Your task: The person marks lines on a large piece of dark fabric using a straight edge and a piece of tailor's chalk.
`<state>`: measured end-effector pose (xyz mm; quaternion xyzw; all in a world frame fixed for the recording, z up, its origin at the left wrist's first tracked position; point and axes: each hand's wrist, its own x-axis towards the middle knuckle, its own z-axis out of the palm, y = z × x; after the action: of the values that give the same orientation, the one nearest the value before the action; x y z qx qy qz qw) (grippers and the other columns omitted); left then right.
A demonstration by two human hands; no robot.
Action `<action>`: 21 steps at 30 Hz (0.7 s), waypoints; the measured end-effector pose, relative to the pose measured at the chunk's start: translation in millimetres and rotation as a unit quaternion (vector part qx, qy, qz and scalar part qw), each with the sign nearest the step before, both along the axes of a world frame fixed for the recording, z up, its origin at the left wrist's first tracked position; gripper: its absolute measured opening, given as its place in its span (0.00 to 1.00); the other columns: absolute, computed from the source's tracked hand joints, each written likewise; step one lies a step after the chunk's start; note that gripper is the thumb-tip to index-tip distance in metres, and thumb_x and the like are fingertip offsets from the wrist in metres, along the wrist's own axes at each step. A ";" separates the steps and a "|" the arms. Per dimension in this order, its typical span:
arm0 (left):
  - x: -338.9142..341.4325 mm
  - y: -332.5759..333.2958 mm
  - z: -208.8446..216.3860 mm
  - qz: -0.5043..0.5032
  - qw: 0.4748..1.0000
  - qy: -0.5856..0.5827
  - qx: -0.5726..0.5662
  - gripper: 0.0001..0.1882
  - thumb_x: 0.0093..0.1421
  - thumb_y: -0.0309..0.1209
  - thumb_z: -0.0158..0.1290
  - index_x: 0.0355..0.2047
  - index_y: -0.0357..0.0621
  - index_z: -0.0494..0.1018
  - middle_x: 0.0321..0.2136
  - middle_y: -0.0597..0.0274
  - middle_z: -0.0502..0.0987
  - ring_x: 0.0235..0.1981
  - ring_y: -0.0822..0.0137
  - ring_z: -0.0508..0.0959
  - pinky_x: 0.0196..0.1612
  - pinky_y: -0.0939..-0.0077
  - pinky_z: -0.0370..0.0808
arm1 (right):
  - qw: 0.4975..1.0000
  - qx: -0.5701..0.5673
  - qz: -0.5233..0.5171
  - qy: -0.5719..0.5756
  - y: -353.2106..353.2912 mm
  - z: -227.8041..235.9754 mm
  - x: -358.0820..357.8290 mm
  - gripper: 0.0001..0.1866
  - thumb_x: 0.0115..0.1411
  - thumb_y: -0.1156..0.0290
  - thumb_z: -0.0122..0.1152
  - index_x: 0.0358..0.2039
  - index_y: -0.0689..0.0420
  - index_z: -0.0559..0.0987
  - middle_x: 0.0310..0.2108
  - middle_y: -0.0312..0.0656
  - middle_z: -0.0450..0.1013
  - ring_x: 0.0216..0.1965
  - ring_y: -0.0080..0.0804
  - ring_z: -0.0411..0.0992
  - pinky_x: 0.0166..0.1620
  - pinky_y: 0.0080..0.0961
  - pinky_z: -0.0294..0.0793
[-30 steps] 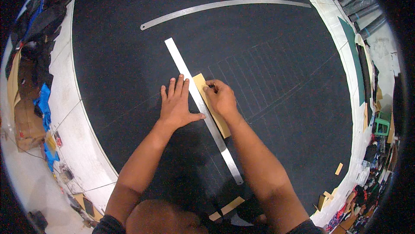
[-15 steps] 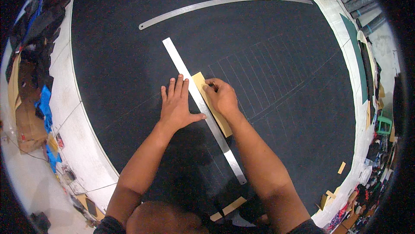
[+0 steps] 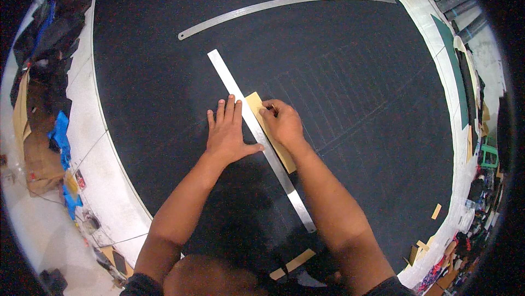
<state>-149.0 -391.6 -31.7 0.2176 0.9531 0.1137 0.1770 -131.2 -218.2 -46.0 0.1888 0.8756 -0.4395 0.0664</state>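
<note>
My left hand (image 3: 227,136) lies flat with fingers spread, its fingertips and thumb at the left edge of a straight metal ruler (image 3: 225,75) and touching it. Along the ruler's right side lies a narrow tan card strip (image 3: 254,102). Over that strip, my right hand (image 3: 285,124) is closed in a pinch. What sits between its thumb and fingers is too small to make out. Both the ruler and the strip rest on a wide black cloth (image 3: 142,66). Faint parallel lines (image 3: 350,80) mark the cloth to the right.
A long metal ruler (image 3: 273,5), curved in this view, lies on the cloth's far part. Another tan strip (image 3: 293,265) is close to my body. Small tan pieces (image 3: 436,212) lie near the right edge. White table borders (image 3: 117,159) flank the cloth, with clutter beyond them.
The whole view has shifted very slightly, moving everything a little to the right. My hands, the ruler and the card strip keep nearly the same places relative to one another.
</note>
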 end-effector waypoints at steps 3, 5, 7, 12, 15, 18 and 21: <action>-0.7 -0.1 3.3 -0.006 1.000 -0.001 -0.020 0.71 0.39 0.65 0.71 0.72 0.33 0.50 0.74 0.42 0.46 0.75 0.40 0.48 0.71 0.31 0.48 | 0.999 -0.020 -0.019 -0.030 7.8 10.7 4.4 0.18 0.63 0.61 0.65 0.51 0.56 0.82 0.37 0.46 0.81 0.38 0.35 0.79 0.45 0.33 0.76; -0.8 0.8 2.3 -0.013 0.999 0.006 -0.036 0.72 0.38 0.67 0.69 0.72 0.32 0.50 0.74 0.41 0.46 0.75 0.40 0.48 0.70 0.29 0.49 | 0.998 -0.061 -0.023 -0.016 24.7 8.4 25.9 0.17 0.64 0.63 0.65 0.51 0.57 0.82 0.38 0.43 0.80 0.40 0.32 0.78 0.47 0.31 0.75; -1.2 -2.8 3.0 -0.012 0.999 0.013 -0.036 0.73 0.38 0.68 0.68 0.72 0.32 0.49 0.74 0.41 0.46 0.75 0.40 0.47 0.70 0.28 0.48 | 0.994 -0.101 -0.027 -0.010 43.0 17.0 56.5 0.15 0.66 0.65 0.64 0.49 0.60 0.81 0.40 0.39 0.79 0.43 0.28 0.75 0.50 0.29 0.73; 0.0 -1.2 4.4 -0.015 0.998 0.001 -0.069 0.77 0.35 0.70 0.68 0.73 0.32 0.47 0.74 0.41 0.45 0.76 0.40 0.45 0.69 0.26 0.45 | 0.982 -0.152 -0.094 -0.066 73.9 19.7 157.1 0.11 0.67 0.67 0.63 0.47 0.58 0.80 0.33 0.36 0.77 0.36 0.24 0.74 0.42 0.26 0.75; 1.0 4.2 9.1 -0.014 0.997 -0.014 -0.078 0.78 0.35 0.71 0.69 0.73 0.33 0.45 0.75 0.40 0.44 0.76 0.40 0.43 0.70 0.26 0.43 | 0.978 -0.162 -0.104 -0.085 71.4 11.1 199.1 0.11 0.68 0.67 0.63 0.47 0.57 0.80 0.32 0.33 0.76 0.33 0.20 0.71 0.39 0.23 0.74; 0.5 7.2 9.8 -0.009 0.997 -0.022 -0.076 0.79 0.35 0.71 0.68 0.74 0.33 0.43 0.75 0.41 0.43 0.76 0.41 0.41 0.70 0.26 0.41 | 0.977 -0.146 -0.113 -0.102 52.8 11.4 207.0 0.13 0.67 0.65 0.64 0.48 0.58 0.81 0.34 0.37 0.78 0.36 0.23 0.74 0.42 0.25 0.75; 1.1 11.1 10.6 -0.009 0.995 -0.022 -0.098 0.79 0.35 0.71 0.68 0.74 0.33 0.42 0.75 0.41 0.42 0.76 0.41 0.41 0.70 0.27 0.41 | 0.980 -0.137 -0.110 -0.088 40.8 9.4 200.1 0.15 0.66 0.65 0.65 0.49 0.59 0.81 0.33 0.35 0.77 0.36 0.22 0.72 0.42 0.25 0.73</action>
<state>-147.9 -380.5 -21.1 0.2057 0.9535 0.0227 0.2191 68.9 -177.5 -36.6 0.3109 0.7715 -0.5419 0.1201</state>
